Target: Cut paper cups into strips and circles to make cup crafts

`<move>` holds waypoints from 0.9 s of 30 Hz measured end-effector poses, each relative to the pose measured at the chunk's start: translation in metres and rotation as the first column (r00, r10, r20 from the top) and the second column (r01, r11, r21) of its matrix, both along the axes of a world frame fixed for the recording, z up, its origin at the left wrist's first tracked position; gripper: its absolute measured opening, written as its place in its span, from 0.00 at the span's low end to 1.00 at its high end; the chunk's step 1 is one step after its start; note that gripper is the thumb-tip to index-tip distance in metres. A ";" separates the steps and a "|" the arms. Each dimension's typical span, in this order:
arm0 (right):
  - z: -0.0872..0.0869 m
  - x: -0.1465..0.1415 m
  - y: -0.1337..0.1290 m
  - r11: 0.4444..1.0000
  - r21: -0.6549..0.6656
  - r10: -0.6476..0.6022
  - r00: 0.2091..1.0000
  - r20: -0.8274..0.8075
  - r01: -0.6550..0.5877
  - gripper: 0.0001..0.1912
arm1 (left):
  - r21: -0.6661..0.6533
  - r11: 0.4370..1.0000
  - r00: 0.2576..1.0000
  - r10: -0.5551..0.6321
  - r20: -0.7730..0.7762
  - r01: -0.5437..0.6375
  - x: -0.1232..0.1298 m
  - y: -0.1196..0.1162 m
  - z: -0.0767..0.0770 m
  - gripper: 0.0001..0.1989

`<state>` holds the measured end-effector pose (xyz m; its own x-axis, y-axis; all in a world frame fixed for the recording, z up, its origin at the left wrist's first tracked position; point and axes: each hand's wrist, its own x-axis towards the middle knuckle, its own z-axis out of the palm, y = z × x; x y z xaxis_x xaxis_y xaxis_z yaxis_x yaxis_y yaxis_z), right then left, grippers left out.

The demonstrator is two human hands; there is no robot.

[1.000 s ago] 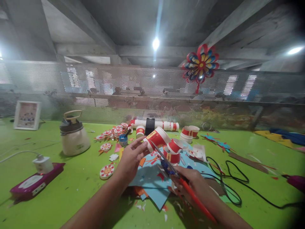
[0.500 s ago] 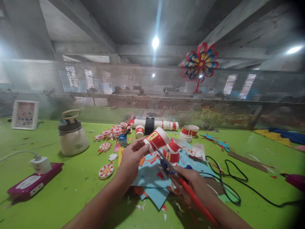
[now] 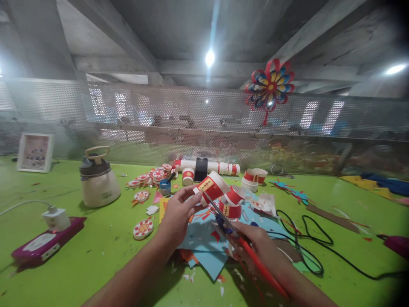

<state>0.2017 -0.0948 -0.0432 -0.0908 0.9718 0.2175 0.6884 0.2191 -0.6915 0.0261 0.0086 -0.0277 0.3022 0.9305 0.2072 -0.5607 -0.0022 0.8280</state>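
My left hand (image 3: 179, 213) pinches the rim of a red and white paper cup (image 3: 213, 187), which is tilted on its side. My right hand (image 3: 255, 245) grips scissors (image 3: 244, 245) with red handles, their blades pointing up-left against the cup's printed side. Whether the blades are parted is hard to tell. Just right of the held cup, a tilted red cup (image 3: 235, 195) rests on another red cup (image 3: 229, 209). Beneath the hands lie blue paper sheets (image 3: 201, 236) scattered with red and white scraps.
Decorated discs (image 3: 143, 229) and a blue jar (image 3: 165, 186) lie left of the hands. Farther left are a kettle (image 3: 99, 183) and a purple power strip (image 3: 41, 247). A phone (image 3: 201, 169) leans on a cup roll (image 3: 220, 167) behind. Black cable (image 3: 303, 243) loops at right.
The view has shifted very slightly. Both hands, the cup and the scissors keep nearly the same positions.
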 end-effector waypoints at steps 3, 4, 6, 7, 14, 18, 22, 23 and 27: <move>-0.003 0.000 0.000 0.999 0.028 -0.028 0.999 0.023 0.027 0.11 | -0.006 1.000 1.000 0.008 0.006 -0.008 0.003 -0.003 0.001 0.15; -0.004 0.000 0.000 0.999 0.034 -0.028 0.999 0.018 0.028 0.12 | -0.008 1.000 1.000 0.007 0.009 -0.007 0.003 -0.004 0.002 0.15; -0.005 -0.002 -0.001 0.998 0.043 -0.036 0.999 -0.012 0.036 0.11 | -0.013 1.000 1.000 0.006 0.011 -0.006 0.004 -0.005 0.002 0.15; -0.005 -0.003 -0.001 0.998 0.038 -0.043 0.999 -0.029 0.044 0.11 | -0.016 1.000 1.000 0.007 0.014 -0.007 0.004 -0.005 0.002 0.15; -0.002 -0.002 -0.003 0.999 0.028 -0.027 0.999 -0.035 0.028 0.10 | -0.056 0.998 0.999 -0.030 0.033 0.032 -0.002 0.000 0.001 0.11; -0.002 0.001 0.000 0.999 -0.039 -0.009 0.997 -0.076 0.006 0.10 | -0.090 0.996 1.000 -0.014 0.013 0.015 -0.005 0.004 0.001 0.13; -0.004 0.002 0.001 0.999 0.022 0.027 0.999 -0.037 -0.026 0.11 | -0.080 0.997 0.999 0.003 0.036 0.000 -0.003 0.004 0.001 0.15; -0.004 0.002 0.000 0.999 0.032 0.028 0.999 -0.030 -0.027 0.12 | -0.080 0.997 0.999 -0.004 0.039 0.007 -0.002 0.003 0.001 0.15; -0.003 0.001 -0.001 1.000 0.026 0.009 1.000 0.010 -0.009 0.14 | -0.108 0.994 0.999 -0.005 0.032 0.009 0.001 -0.002 0.004 0.16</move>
<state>0.2022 -0.0954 -0.0465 -0.1020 0.9651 0.2414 0.6931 0.2430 -0.6786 0.0272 0.0070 -0.0242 0.3037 0.9458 0.1146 -0.5860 0.0906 0.8052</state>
